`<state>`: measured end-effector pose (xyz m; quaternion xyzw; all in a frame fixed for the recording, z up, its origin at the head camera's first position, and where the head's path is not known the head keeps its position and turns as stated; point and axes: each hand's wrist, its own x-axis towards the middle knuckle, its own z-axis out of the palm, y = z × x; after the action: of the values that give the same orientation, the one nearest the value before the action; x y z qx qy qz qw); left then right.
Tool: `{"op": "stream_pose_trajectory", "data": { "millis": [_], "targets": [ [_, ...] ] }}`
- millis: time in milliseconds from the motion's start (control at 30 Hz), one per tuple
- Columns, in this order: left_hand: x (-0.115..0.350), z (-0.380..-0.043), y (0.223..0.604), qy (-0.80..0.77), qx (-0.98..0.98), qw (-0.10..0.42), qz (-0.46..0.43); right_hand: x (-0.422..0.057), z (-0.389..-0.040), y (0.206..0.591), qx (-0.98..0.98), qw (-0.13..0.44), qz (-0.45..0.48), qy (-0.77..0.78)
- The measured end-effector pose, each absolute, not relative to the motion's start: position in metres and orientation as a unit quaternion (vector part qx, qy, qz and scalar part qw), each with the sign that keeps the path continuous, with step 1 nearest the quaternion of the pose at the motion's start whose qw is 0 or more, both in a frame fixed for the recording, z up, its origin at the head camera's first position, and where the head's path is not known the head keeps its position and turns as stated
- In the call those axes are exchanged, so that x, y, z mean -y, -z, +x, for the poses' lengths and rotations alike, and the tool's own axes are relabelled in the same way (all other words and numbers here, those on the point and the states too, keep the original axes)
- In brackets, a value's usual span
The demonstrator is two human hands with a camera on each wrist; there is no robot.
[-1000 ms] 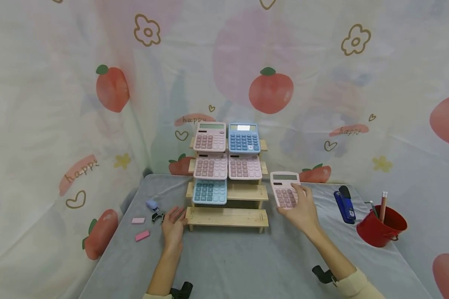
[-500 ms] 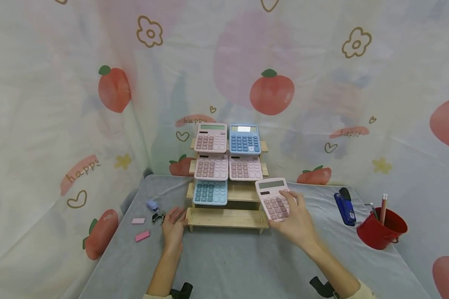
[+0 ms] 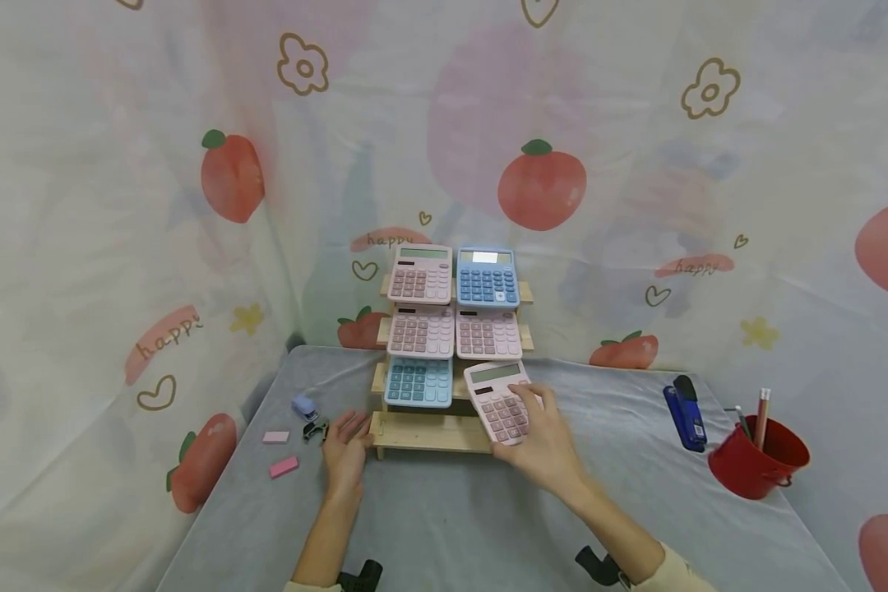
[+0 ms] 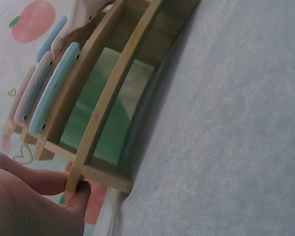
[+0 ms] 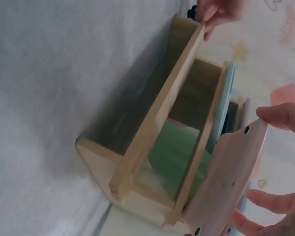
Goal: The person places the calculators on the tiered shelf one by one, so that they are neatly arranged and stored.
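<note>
My right hand [image 3: 546, 448] grips a pink calculator [image 3: 497, 404] by its lower corner and side, tilted, over the right half of the second tier from the bottom. In the right wrist view its back [image 5: 228, 179] faces the camera, close above the board. With thumb and fingers, my left hand [image 4: 34, 196] pinches the left end of the lowest board of the wooden tiered stand [image 3: 429, 432]. A teal calculator [image 3: 418, 382] lies beside the held one. Higher up are pink calculators [image 3: 419, 331] [image 3: 488, 334] [image 3: 420, 273] and a blue calculator [image 3: 486, 276].
Left of the stand lie a small blue stapler [image 3: 304, 406], a black clip [image 3: 314, 429] and two pink erasers [image 3: 275, 437] [image 3: 284, 467]. At right are a dark blue stapler [image 3: 684, 415] and a red bucket [image 3: 747, 469] holding pencils. A patterned curtain [image 3: 622, 164] hangs behind the grey-covered table [image 3: 444, 526].
My right hand has carried the pink calculator leftward, from beside the stand to over its second-lowest tier, tilting it on the way. My left hand stays at the stand's lower left end.
</note>
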<state>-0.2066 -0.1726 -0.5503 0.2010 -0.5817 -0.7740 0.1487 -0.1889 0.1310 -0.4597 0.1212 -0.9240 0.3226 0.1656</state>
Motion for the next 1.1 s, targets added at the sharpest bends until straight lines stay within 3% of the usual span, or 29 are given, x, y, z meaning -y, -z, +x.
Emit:
{"op": "stream_pose_trajectory", "data": {
  "millis": [267, 700, 1100],
  "targets": [
    [0.171, -0.206, 0.554, 0.774, 0.580, 0.149, 0.204, -0.107, -0.208, 0.476, 0.923, 0.178, 0.106, -0.324],
    [0.169, -0.206, 0.553, 0.779, 0.573, 0.155, 0.201, -0.079, -0.234, 0.502, 0.925, 0.249, 0.083, -0.275],
    [0.166, -0.208, 0.554, 0.778, 0.576, 0.147, 0.205, -0.073, -0.236, 0.514, 0.914, 0.281, 0.097, -0.277]
  ]
}}
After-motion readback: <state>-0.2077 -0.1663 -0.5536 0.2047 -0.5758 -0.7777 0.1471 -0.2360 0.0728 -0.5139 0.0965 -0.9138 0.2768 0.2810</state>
